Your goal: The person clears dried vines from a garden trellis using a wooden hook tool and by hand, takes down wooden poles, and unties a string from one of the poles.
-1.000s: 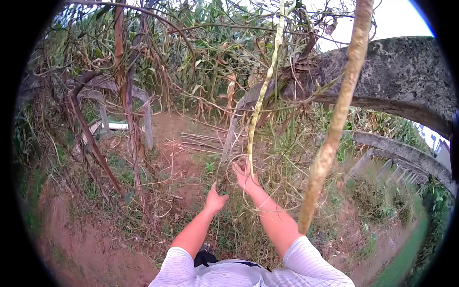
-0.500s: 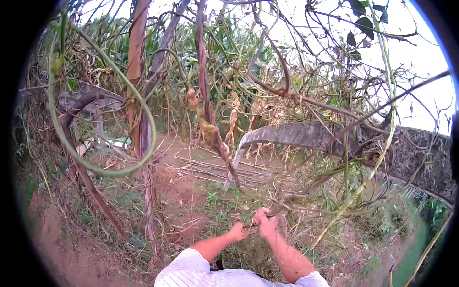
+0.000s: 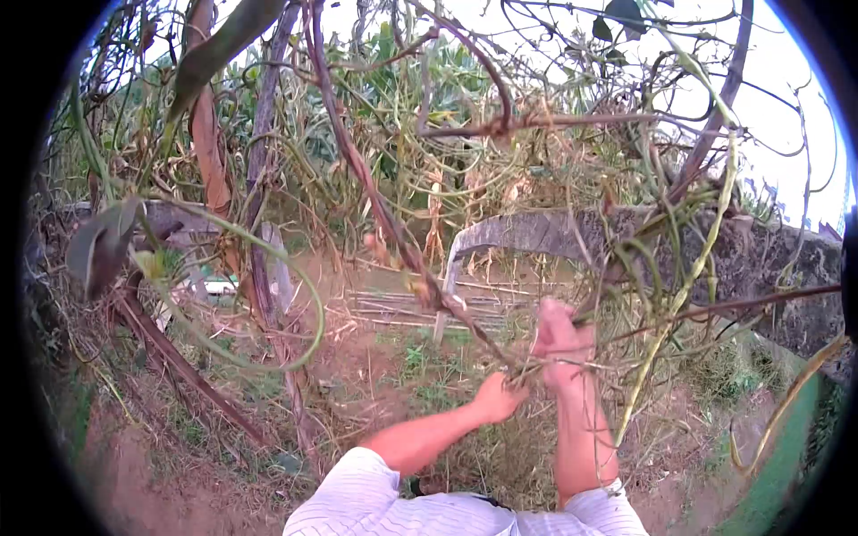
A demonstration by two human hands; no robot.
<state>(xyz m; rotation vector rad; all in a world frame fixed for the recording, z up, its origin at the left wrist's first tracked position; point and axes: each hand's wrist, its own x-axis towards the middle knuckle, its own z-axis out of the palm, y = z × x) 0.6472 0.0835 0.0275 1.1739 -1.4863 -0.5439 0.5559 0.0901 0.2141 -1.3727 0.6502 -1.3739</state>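
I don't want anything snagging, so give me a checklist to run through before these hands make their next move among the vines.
1. Left hand at the stems: ok, fingers curled against them.
2. Right hand gripping firmly: cannot tell, its hold is blurred and partly covered.
3. Right wrist clear of stems: not ok, thin ones cross in front of it.
4. View ahead unobstructed: not ok, a thick brown vine slants down toward the hands.
5. Sticks out from underfoot: ok, they lie on the ground beyond the left hand.
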